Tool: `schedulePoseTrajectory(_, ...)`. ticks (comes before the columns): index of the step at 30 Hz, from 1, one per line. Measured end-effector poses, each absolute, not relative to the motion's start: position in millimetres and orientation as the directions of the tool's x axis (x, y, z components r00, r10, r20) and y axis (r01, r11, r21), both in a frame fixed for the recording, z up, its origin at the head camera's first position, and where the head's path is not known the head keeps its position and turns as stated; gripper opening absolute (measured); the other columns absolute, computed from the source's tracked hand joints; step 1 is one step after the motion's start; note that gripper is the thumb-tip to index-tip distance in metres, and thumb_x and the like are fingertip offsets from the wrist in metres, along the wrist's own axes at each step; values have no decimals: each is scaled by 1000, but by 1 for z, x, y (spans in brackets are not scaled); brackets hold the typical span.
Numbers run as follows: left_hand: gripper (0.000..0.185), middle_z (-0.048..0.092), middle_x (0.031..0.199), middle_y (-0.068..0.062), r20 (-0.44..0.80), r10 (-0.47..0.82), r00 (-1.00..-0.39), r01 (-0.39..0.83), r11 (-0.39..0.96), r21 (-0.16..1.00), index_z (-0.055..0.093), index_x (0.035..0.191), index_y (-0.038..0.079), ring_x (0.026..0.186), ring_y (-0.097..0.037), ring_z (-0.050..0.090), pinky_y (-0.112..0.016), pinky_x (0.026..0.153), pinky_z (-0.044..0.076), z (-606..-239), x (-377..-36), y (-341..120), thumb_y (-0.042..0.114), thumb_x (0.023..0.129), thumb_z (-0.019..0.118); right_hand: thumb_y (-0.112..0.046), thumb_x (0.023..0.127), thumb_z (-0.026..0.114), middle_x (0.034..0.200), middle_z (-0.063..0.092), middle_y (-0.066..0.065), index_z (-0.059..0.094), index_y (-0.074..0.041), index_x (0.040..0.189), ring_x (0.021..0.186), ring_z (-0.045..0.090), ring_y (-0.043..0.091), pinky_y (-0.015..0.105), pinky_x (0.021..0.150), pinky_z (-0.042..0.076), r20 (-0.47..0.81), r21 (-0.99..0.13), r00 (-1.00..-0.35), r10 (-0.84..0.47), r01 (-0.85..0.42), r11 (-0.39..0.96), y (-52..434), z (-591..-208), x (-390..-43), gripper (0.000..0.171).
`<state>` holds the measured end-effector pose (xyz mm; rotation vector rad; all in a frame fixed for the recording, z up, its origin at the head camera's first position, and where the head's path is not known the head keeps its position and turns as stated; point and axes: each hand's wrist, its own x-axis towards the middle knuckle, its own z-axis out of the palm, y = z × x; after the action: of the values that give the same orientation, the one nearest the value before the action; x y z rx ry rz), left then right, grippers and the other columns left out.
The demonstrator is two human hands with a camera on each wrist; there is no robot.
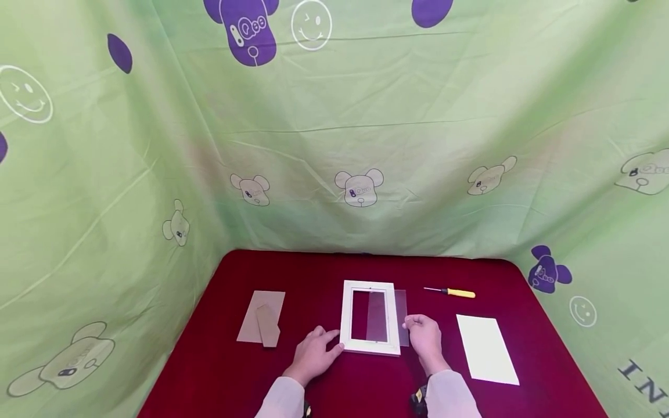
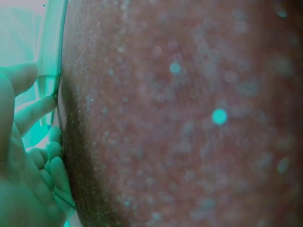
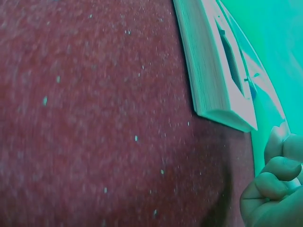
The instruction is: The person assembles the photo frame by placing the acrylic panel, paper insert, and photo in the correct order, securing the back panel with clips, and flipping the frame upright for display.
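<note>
A white picture frame (image 1: 345, 316) lies on the dark red cloth. A clear rectangular sheet (image 1: 401, 307) slants over the right side of its opening, pinched at the near right edge by my right hand (image 1: 425, 341). In the right wrist view, curled fingers (image 3: 272, 184) show beside the frame (image 3: 206, 71). My left hand (image 1: 312, 355) touches the frame's near left corner with thumb and forefinger extended. The left wrist view shows two straight fingers (image 2: 35, 113) against the frame's edge (image 2: 53, 42), the others loosely bent.
On the left lies a brown backing board (image 1: 251, 316) with a stand leg (image 1: 268, 326) on it. A yellow-handled screwdriver (image 1: 461, 293) is at the back right, with a white paper sheet (image 1: 487, 348) nearer. Green printed curtains (image 1: 313, 128) surround the red-covered table (image 1: 209, 371).
</note>
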<state>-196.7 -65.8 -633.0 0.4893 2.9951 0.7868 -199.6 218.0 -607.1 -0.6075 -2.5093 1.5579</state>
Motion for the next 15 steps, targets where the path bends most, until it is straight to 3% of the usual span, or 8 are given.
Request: schedulePoseTrajectory(15,48,46,91,8,74,289,-955,289,837,464,68,125,21,76,-10,44,-30,60,40,-633,-196,-66,54,91,57,-11,96,57,85,70,8,72,2,96,94,60,30,41,78,44,-115,-880,-917,382,273,389,204,-605,-206,20)
